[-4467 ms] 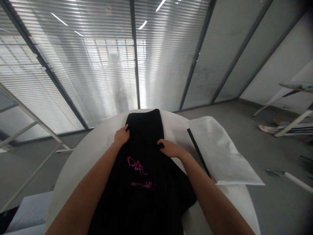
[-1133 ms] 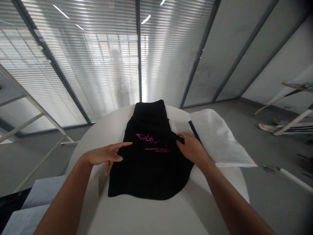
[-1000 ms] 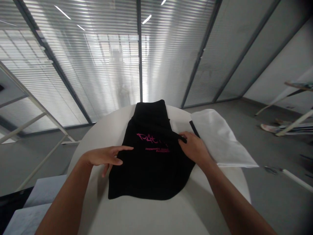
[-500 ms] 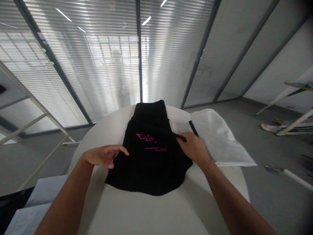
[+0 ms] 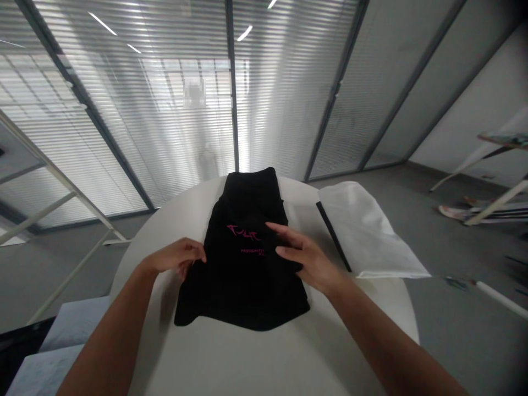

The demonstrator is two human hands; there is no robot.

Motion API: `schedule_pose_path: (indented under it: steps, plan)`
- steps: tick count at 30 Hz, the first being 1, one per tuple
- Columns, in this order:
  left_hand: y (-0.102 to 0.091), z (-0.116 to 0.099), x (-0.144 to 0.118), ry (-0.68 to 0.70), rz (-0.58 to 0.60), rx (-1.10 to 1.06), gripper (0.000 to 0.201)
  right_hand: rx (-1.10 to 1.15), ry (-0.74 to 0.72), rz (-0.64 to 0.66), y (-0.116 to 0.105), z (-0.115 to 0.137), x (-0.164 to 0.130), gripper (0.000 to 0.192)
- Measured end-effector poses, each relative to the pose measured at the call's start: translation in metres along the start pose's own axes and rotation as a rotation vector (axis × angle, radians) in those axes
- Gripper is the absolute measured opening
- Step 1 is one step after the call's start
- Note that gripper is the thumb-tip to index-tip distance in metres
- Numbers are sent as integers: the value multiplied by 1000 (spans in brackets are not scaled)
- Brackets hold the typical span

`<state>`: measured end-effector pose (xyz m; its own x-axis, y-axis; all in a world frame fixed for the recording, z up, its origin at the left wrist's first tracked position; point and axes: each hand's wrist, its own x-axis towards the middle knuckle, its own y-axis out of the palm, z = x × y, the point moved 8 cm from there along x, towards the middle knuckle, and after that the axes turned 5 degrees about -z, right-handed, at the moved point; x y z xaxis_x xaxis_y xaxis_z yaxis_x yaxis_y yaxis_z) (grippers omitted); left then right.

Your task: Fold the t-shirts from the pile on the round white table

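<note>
A folded black garment [image 5: 243,291] with pink lettering on its upper side lies lengthwise on the white round table [image 5: 289,357]. At its left edge my left hand [image 5: 175,257] has its fingers curled in, pinching the cloth. My right hand [image 5: 307,256] is open over the garment's right side, fingers stretched and thumb apart, touching or just above the fabric. It covers part of the lettering. To the right lies a whitish translucent bag [image 5: 367,236] with a black strip [image 5: 333,236] along its near left side.
Behind the table stands a glass partition with blinds [image 5: 185,137]. A pale metal frame [image 5: 70,181] stands at left, above pale stacked sheets or boxes [image 5: 78,324]. At far right are another piece of furniture [image 5: 501,140] and items on the grey floor.
My right hand has moved left with the garment's right flap, folding it inward, and has let go. My left hand has closed on the left edge. More of the bag's black strip shows.
</note>
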<state>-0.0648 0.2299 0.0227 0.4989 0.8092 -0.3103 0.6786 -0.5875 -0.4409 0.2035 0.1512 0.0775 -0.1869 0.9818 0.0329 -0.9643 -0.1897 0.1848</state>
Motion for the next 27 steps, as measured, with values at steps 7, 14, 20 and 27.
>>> schedule_pose_path:
  steps: [7,14,20,27]
  plan:
    - [24,-38,7,229,-210,-1,59,-125,-67,349,61,-26,-17,74]
    - [51,-60,3,373,-183,209,63,-860,-293,393,80,-28,-32,88]
    - [32,-57,7,401,-369,134,34,-1373,-471,214,88,-41,-34,96]
    - [4,-51,0,376,-606,-106,30,-1453,-584,-150,68,-9,-31,76]
